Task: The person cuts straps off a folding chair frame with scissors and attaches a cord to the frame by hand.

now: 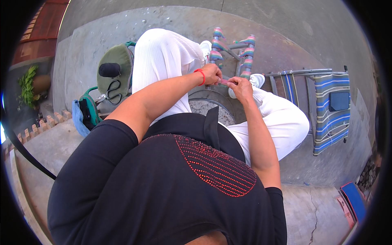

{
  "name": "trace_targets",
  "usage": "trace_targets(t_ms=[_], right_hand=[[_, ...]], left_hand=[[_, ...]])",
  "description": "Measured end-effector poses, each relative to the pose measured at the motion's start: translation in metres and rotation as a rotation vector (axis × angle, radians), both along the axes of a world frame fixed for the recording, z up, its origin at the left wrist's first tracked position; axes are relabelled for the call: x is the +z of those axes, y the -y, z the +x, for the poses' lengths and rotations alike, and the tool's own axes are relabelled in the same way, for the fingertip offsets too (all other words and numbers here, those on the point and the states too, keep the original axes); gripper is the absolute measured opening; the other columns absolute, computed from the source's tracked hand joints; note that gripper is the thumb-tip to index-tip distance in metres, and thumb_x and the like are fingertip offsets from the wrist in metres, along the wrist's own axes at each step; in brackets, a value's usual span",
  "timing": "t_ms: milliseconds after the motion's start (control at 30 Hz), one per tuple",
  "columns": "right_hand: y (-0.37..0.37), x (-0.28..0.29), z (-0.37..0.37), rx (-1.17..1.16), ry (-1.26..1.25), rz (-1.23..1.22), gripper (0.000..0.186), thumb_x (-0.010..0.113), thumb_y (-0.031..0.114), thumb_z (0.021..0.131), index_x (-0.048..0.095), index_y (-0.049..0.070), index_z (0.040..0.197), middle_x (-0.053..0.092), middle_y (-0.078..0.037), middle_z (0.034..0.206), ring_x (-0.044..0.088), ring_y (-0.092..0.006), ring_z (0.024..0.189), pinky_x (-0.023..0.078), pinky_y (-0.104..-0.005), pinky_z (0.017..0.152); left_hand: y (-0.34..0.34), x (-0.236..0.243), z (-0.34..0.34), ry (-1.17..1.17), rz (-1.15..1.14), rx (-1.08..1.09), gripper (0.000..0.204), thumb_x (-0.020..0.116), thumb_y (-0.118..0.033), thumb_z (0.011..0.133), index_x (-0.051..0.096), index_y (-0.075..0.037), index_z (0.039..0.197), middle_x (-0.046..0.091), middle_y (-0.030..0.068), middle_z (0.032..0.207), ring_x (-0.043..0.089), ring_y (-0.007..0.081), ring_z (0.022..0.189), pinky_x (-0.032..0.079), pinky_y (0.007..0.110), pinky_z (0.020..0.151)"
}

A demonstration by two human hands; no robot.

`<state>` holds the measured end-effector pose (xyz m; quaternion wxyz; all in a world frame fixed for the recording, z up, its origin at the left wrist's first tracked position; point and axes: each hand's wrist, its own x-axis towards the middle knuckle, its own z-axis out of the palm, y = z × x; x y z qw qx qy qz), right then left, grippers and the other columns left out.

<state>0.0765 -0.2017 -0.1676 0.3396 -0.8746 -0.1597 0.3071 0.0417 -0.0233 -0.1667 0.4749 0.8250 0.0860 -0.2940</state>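
Close together over my lap, my left hand and my right hand both have their fingertips pinched on a short pink strip, which looks like fabric. A red band circles my left wrist. Just beyond the hands, between my feet, stands a grey tubular frame. Striped pink, green and blue cloth winds round its two long tubes in spaced turns. The near end of the frame is partly hidden by my hands, so I cannot tell whether the strip joins that cloth.
At my left, a green padded seat carries a dark thread roll and black-handled scissors. A green and blue bag lies beside it. Rightward is a folding stool with a striped cloth seat, bearing a dark flat case and white cable.
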Motion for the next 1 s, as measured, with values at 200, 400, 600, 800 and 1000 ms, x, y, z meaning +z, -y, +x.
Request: trace_targets(t_ms=[200, 400, 600, 800, 1000], right_hand=[[-0.0012, -0.0008, -0.0014, -0.024, -0.019, 0.002, 0.015, 0.063, 0.023, 0.071, 0.066, 0.013, 0.083, 0.063, -0.004, 0.073, 0.059, -0.0196, 0.069, 0.044, -0.0314, 0.062], [-0.0024, 0.0015, -0.0005, -0.011, 0.013, 0.001, 0.015, 0.063, 0.023, 0.071, 0.065, 0.013, 0.083, 0.063, -0.004, 0.073, 0.059, -0.0198, 0.069, 0.044, -0.0315, 0.062], [-0.0035, 0.0007, -0.0015, -0.012, 0.031, 0.018, 0.016, 0.062, 0.023, 0.072, 0.065, 0.013, 0.085, 0.063, -0.004, 0.074, 0.059, -0.0200, 0.070, 0.044, -0.0316, 0.062], [-0.0043, 0.0038, -0.0013, -0.023, 0.025, -0.002, 0.017, 0.062, 0.023, 0.072, 0.065, 0.014, 0.087, 0.063, -0.005, 0.075, 0.059, -0.0208, 0.069, 0.044, -0.0316, 0.062], [-0.0034, 0.0009, -0.0009, -0.012, 0.034, 0.009, 0.018, 0.062, 0.022, 0.072, 0.065, 0.014, 0.088, 0.063, -0.005, 0.079, 0.059, -0.0210, 0.071, 0.044, -0.0319, 0.063]], left_hand=[[0.0002, -0.0006, -0.0011, 0.014, 0.003, -0.024, 0.014, 0.055, -0.004, 0.072, 0.064, 0.001, 0.082, 0.061, 0.0054, 0.061, 0.057, 0.0107, 0.051, 0.046, 0.025, 0.050], [-0.0005, -0.0027, 0.0002, 0.020, -0.009, -0.049, 0.016, 0.053, -0.004, 0.072, 0.064, 0.001, 0.083, 0.061, 0.0060, 0.061, 0.057, 0.0113, 0.052, 0.046, 0.025, 0.051], [0.0011, -0.0029, 0.0004, -0.021, -0.025, -0.027, 0.015, 0.055, -0.004, 0.073, 0.063, 0.002, 0.085, 0.060, 0.0059, 0.062, 0.056, 0.0108, 0.051, 0.046, 0.025, 0.051], [0.0009, 0.0012, 0.0005, 0.012, -0.015, -0.071, 0.016, 0.059, -0.008, 0.073, 0.063, 0.001, 0.086, 0.060, 0.0053, 0.062, 0.055, 0.0108, 0.052, 0.045, 0.026, 0.051], [0.0012, 0.0032, -0.0002, 0.028, -0.011, -0.075, 0.020, 0.062, -0.012, 0.073, 0.064, -0.001, 0.089, 0.060, 0.0055, 0.064, 0.055, 0.0123, 0.055, 0.045, 0.028, 0.054]])
